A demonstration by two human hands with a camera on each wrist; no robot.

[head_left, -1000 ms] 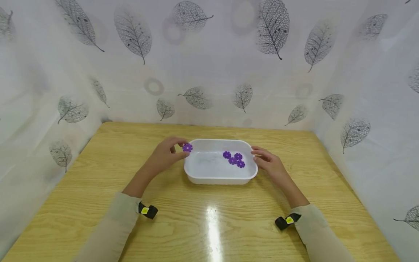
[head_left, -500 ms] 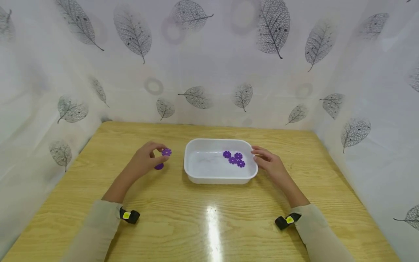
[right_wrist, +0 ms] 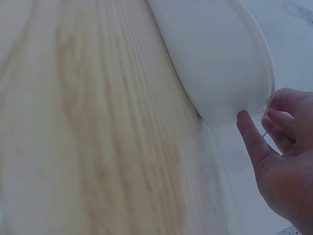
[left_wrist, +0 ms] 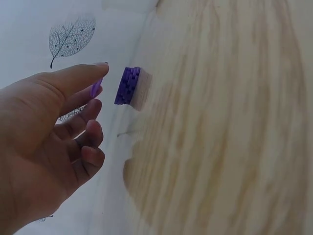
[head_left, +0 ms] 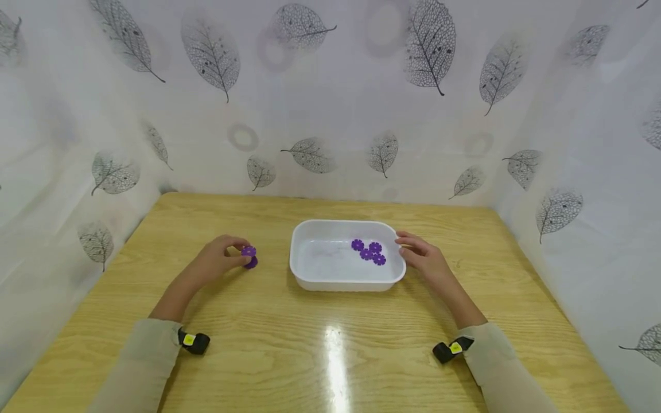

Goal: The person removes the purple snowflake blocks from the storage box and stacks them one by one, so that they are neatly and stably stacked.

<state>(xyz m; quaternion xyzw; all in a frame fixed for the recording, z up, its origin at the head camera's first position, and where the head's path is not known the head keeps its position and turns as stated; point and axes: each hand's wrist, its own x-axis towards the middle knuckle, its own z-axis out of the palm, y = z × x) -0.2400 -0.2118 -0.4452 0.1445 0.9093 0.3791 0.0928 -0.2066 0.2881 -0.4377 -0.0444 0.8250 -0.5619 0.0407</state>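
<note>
readable text: none we can make out tbh | left black wristband (head_left: 200, 344), yellow patch (head_left: 189, 340): too small for us | right black wristband (head_left: 441, 353), yellow patch (head_left: 455, 348): same deal

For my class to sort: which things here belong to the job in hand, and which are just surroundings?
Job in hand:
purple flower piece, pinched by the left hand
purple stack near it
white tub, touched by the right hand
purple pieces inside the tub

Surroundings:
wooden table
leaf-print sheet
black wristbands

Beige sleeves (head_left: 135, 367) bear black wrist cameras (head_left: 201, 344) (yellow-marked).
</note>
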